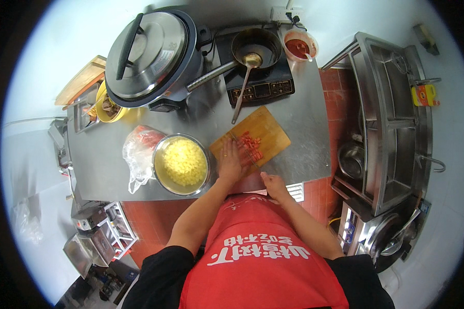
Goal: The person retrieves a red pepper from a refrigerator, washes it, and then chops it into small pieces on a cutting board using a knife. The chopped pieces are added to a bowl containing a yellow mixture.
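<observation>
A wooden cutting board (273,135) lies aslant near the front of the steel table, with small chopped red pieces (252,146) on it. My left hand (230,160) lies on the board, fingers stretched forward beside the red pieces. At the board's near edge, my right hand (274,185) is closed on a knife, whose handle is mostly hidden in the grip. The shiny knife blade (248,169) reaches from that hand toward the red pieces, reflecting red. Left of the board stands a steel bowl (207,177) of pale yellow cubes. Past it sits a clear plastic bag (138,159) with something red inside.
Behind the board, a pan (267,36) with a ladle (244,87) rests on an induction cooker (265,91). A large lidded cooker (152,56) stands back left, near a yellow bowl (104,110). A tub of red sauce (300,45) is back right; steel sinks (368,118) stand right.
</observation>
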### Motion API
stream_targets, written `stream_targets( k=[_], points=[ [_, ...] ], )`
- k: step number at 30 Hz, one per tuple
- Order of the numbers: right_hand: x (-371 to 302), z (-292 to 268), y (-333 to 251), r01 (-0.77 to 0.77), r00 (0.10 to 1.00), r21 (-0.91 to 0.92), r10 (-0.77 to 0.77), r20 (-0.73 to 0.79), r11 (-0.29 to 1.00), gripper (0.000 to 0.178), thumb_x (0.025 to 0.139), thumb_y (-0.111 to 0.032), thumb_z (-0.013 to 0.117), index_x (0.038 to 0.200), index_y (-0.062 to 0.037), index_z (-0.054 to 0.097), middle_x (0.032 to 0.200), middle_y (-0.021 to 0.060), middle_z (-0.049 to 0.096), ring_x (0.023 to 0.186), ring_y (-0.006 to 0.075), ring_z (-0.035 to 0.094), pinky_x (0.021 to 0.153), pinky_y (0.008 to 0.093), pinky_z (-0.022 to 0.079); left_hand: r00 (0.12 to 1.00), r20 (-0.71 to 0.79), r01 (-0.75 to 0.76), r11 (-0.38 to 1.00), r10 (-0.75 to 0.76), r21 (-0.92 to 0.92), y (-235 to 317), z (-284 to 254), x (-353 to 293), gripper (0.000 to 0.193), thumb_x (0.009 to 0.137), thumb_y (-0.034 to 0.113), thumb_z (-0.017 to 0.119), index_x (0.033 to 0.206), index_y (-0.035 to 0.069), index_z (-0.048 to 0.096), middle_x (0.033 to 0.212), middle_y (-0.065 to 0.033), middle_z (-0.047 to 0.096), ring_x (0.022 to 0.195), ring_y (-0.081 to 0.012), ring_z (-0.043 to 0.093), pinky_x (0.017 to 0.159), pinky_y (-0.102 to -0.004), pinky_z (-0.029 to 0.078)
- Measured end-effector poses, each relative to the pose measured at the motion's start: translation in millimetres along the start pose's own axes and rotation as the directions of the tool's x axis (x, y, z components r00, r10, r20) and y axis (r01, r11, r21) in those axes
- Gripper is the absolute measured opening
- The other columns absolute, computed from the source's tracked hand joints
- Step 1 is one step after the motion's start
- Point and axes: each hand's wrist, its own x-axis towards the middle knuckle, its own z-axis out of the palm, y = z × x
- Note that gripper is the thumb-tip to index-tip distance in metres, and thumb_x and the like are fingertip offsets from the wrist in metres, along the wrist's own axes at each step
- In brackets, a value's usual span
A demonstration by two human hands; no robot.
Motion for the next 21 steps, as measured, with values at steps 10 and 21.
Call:
stream_targets(
  k=[10,21],
  points=[
    [-23.1,-26.4,-31.6,-0.067,0.995,-0.008,0.068,0.066,0.998,0.072,0.098,-0.058,0.048,0.076,0.0087,0.063,0.073,0.0313,0.06,0.069,0.0425,0.06,0.07,0.0497,0.045,1.0,-0.017,0.012,0.994,-0.014,-0.111,0.3,-15.2,-5.0,0.117,0.069,0.042,0.084,0.153,-0.006,0.019,0.16,-0.0255,0.021,0.15,-0.0389,0.02,0.122,-0.0512,0.02],
    [-2.2,-0.5,-14.6,-0.034,0.998,-0.002,0.035,0.06,0.999,0.073,0.099,-0.059,0.045,0.08,0.0085,0.066,0.078,0.0321,0.063,0.077,0.048,0.063,0.072,0.0507,0.046,1.0,-0.017,0.01,0.999,-0.01,-0.036,-5.5,1.2,-3.7,0.11,0.074,0.042,0.079,0.153,-0.005,0.02,0.161,-0.0254,0.02,0.149,-0.0417,0.019,0.121,-0.0522,0.02]
  ],
)
